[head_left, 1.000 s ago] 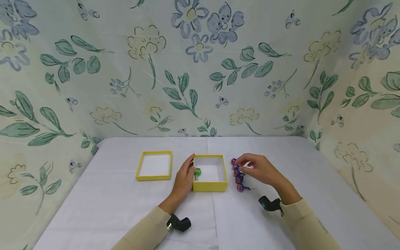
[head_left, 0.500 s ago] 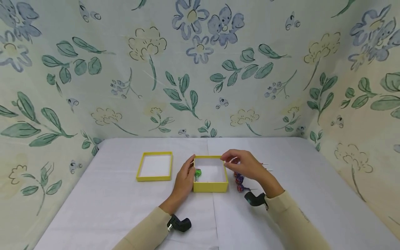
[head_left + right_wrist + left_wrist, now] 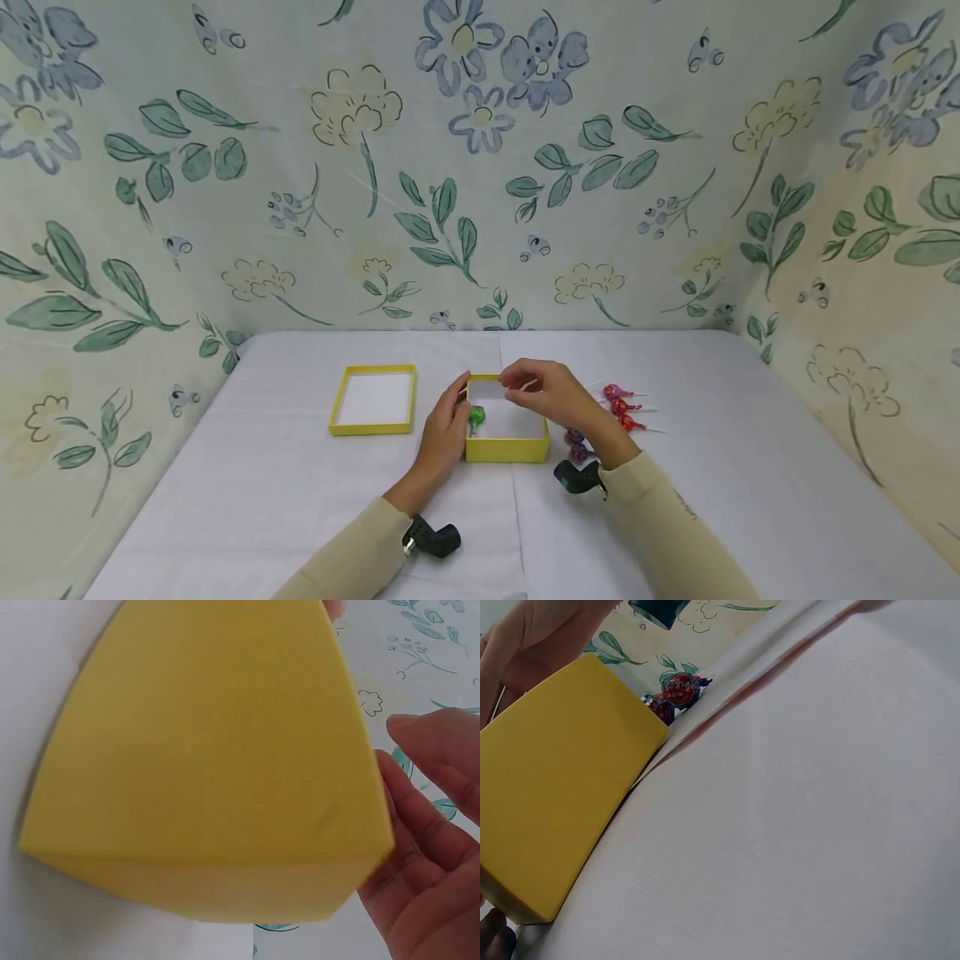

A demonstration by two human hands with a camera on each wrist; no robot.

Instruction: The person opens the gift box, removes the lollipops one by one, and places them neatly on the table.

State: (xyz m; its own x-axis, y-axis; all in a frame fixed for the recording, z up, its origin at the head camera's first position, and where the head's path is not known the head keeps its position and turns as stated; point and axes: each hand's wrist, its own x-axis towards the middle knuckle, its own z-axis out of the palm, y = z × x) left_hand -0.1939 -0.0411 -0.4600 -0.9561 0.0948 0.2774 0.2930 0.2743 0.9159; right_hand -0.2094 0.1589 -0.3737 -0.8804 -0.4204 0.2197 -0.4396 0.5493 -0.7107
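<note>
My left hand (image 3: 445, 429) holds the left wall of an open yellow box (image 3: 507, 451), its thumb by the rim. Inside, near that wall, lies a green lollipop (image 3: 477, 416). Above the box's back right part is my right hand (image 3: 546, 390), fingers bent and pinching a lollipop. Its thin white stick (image 3: 499, 703) shows by the fingers in the left wrist view; the candy end is hidden. Beside the box, partly behind my right wrist, lie purple lollipops (image 3: 581, 452). In the right wrist view the yellow box covers much of what my right hand (image 3: 435, 847) does.
Farther right, several red and pink lollipops (image 3: 624, 407) lie in a column, sticks pointing right. A shallow yellow-edged lid (image 3: 372, 431) rests left of the box. White cloth (image 3: 262, 500) covers the table, and a flowered backdrop (image 3: 480, 208) stands behind and at the sides.
My right hand has picked up a purple lollipop from the column, moving left and over the box's right wall. The red lollipops behind it now show. My left hand stays on the box.
</note>
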